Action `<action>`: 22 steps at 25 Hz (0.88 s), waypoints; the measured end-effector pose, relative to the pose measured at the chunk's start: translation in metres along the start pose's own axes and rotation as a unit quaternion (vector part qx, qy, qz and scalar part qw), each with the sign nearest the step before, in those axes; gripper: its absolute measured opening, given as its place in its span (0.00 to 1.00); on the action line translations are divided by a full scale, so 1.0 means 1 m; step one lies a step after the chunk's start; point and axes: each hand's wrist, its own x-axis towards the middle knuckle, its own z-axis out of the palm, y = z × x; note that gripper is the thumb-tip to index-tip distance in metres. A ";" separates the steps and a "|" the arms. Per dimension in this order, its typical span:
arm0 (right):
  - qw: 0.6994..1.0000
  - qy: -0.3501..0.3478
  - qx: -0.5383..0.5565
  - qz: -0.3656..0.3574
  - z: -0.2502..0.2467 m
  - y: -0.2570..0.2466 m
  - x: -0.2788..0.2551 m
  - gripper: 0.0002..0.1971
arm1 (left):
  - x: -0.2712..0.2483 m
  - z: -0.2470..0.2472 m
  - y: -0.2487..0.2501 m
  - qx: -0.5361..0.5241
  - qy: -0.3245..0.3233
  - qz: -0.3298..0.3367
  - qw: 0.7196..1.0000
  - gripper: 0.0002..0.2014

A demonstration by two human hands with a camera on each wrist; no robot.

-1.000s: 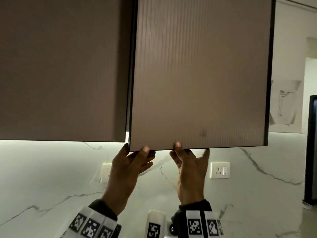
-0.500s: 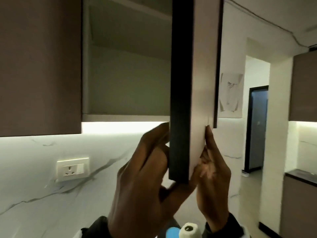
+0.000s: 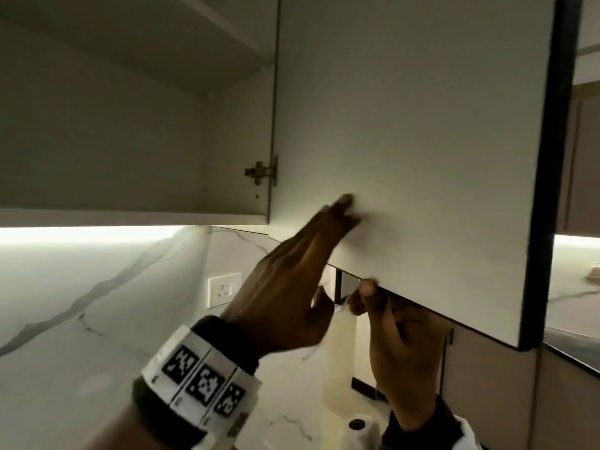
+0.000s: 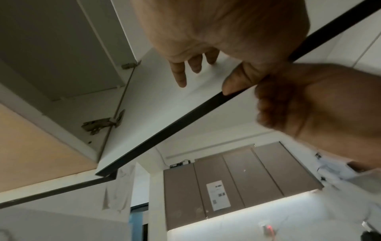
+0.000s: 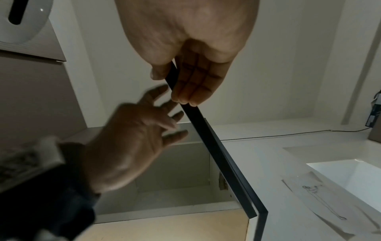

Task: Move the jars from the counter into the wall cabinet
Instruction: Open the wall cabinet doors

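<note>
No jar is in view. The wall cabinet (image 3: 130,131) stands open, and what shows of its pale lower compartment holds nothing. Its door (image 3: 422,157) is swung out to the right, inner face toward me. My left hand (image 3: 324,245) lies with straight fingers (image 4: 193,65) against that inner face, just above the bottom edge. My right hand (image 3: 370,293) pinches the door's dark bottom edge (image 5: 216,146) from below, thumb on the inner side and fingers (image 5: 193,84) flat on the outer face.
A shelf (image 3: 211,47) divides the cabinet higher up. A metal hinge (image 3: 259,172) joins door and side wall. Below are a lit marble backsplash (image 3: 97,303) and a wall socket (image 3: 224,289). More brown cabinets (image 4: 237,179) hang across the room.
The door has swung from shut to wide open. My left hand left the door's edge and now lies on its inner face; my right hand still holds the bottom edge.
</note>
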 end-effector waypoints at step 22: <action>0.626 -0.137 -0.738 -0.212 -0.093 0.026 0.112 0.44 | 0.095 0.147 -0.045 0.226 0.079 -0.043 0.970 0.61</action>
